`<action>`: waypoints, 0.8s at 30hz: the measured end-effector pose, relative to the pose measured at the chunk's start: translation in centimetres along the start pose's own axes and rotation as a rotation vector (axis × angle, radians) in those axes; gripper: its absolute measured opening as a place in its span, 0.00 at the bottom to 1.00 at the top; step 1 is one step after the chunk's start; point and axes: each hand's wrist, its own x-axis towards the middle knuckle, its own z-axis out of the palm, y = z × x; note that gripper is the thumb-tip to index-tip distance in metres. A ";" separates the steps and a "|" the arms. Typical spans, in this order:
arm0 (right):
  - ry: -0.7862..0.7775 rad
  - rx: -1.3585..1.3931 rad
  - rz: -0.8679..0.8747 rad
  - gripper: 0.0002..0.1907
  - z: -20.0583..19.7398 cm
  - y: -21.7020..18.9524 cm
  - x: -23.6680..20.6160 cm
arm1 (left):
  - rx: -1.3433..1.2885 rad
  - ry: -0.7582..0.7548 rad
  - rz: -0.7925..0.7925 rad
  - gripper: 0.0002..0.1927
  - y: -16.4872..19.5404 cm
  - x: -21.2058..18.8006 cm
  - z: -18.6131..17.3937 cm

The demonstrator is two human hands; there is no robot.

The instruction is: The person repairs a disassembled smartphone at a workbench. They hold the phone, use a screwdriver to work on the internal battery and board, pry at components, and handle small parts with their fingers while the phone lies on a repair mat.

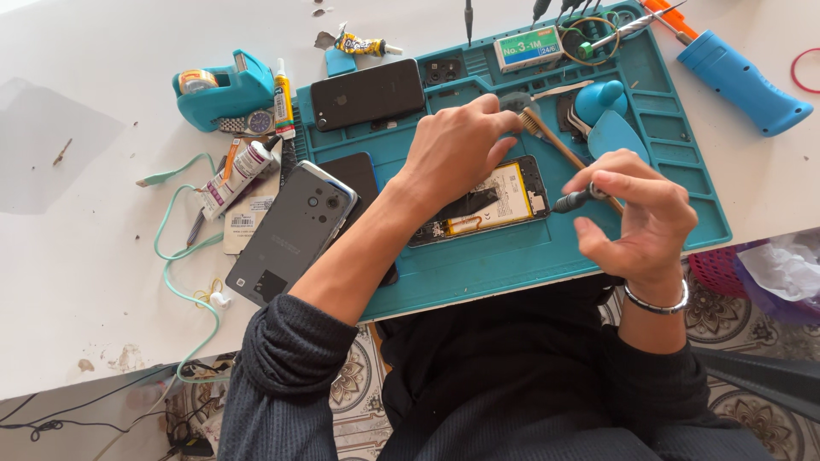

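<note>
Already opened, the black smartphone with its back cover off (483,203) lies near the front of the teal silicone repair mat (683,183), its yellow-labelled battery and circuit board exposed. The left hand (457,149) rests fingers curled on the phone's upper edge, steadying it; the right hand (636,213) pinches a slim dark-handled screwdriver (579,200) just beside it. The grey detached back cover (290,235) lies to the left, so disassembly seems well under way, the battery not yet out. Around the mat, a cluttered white table (77,256); patterned floor below.
</note>
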 end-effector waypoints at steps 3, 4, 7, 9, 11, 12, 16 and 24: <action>0.021 0.019 0.000 0.31 0.0 0.0 -0.1 | 0.013 -0.009 -0.036 0.08 0.1 0.0 -0.3; 0.028 0.026 -0.006 0.31 0.0 0.0 -0.1 | 0.015 -0.012 -0.048 0.07 0.1 -0.1 -0.3; -0.021 0.058 -0.006 0.30 0.0 0.3 -0.1 | 0.001 -0.010 -0.085 0.07 0.1 0.1 -0.2; 0.020 0.036 0.012 0.30 0.1 0.5 0.0 | -0.001 0.033 -0.061 0.08 0.2 0.2 0.0; 0.027 0.021 0.009 0.30 0.1 0.5 -0.1 | -0.005 0.051 -0.056 0.09 0.2 0.0 0.2; 0.015 0.015 -0.007 0.30 0.0 0.3 -0.1 | -0.007 0.050 -0.058 0.09 0.2 0.1 0.2; -0.003 0.062 0.012 0.30 0.3 0.2 -0.3 | 0.006 0.078 -0.049 0.07 0.1 -0.1 0.4; -0.008 -0.036 -0.020 0.31 0.7 0.5 -0.3 | 0.052 0.055 -0.059 0.07 -0.4 0.1 1.3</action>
